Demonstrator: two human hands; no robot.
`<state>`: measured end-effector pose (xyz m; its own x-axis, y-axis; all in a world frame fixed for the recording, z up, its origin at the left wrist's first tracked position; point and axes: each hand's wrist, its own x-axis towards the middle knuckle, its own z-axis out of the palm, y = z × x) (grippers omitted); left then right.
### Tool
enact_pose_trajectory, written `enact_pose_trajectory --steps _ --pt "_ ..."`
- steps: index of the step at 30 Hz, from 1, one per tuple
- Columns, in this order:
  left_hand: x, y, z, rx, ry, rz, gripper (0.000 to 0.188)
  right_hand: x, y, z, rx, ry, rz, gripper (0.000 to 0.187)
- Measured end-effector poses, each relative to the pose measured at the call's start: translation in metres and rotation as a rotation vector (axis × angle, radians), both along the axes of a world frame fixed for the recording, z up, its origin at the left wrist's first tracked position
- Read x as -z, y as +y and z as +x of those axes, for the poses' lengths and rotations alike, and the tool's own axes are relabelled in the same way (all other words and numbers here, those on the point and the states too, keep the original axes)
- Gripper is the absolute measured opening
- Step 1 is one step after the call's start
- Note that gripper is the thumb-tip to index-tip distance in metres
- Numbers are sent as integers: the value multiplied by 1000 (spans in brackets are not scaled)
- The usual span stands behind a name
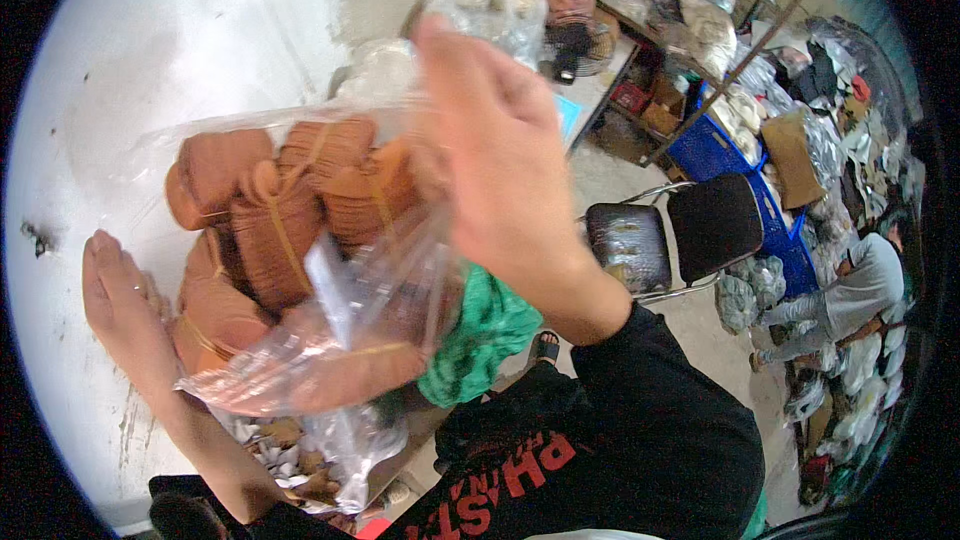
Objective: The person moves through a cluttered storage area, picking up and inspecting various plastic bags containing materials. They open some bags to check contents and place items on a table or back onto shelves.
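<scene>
The person holds up a clear plastic bag (300,270) in front of the white tabletop (150,60), so most of that surface near its right edge is covered by it. Through the crinkled film show stacks of flat brown pieces (265,225), bundled with thin bands; what they are made of is hard to make out, and the lower stacks blur where the plastic folds and glares.

The left hand (120,305) lies against the bag's left side near the bottom, fingers straight and together; whether its thumb closes on the film is hidden behind the bag, so its grip cannot be told. The right hand (495,155) is raised at the bag's upper right with its back to the camera, fingers extended and blurred; the palm side is out of sight, so its grip too cannot be told.

A green cloth (480,335) sits half hidden beneath the bag. Farther right stands a dark folding chair (680,235), and another person (850,300) crouches among heaped goods.
</scene>
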<state>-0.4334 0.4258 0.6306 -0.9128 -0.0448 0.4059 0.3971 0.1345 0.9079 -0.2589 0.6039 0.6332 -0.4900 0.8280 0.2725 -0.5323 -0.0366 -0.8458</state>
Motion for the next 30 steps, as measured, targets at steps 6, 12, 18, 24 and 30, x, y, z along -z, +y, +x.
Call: enact_pose_trajectory --steps 6,12,18,24,30 --pt "3 128 152 384 -241 79 25 8 73 205 247 42 -94 36" --pt "46 257 251 900 -199 -89 29 26 132 355 589 -25 -121 38" --pt "86 371 329 1118 -38 -172 31 55 205 427 906 -46 -103 39" --pt "132 459 373 1282 3 -166 32 90 289 459 1042 -104 -123 36" --pt "177 534 393 1519 -31 -250 27 130 380 480 1126 -306 -173 38"
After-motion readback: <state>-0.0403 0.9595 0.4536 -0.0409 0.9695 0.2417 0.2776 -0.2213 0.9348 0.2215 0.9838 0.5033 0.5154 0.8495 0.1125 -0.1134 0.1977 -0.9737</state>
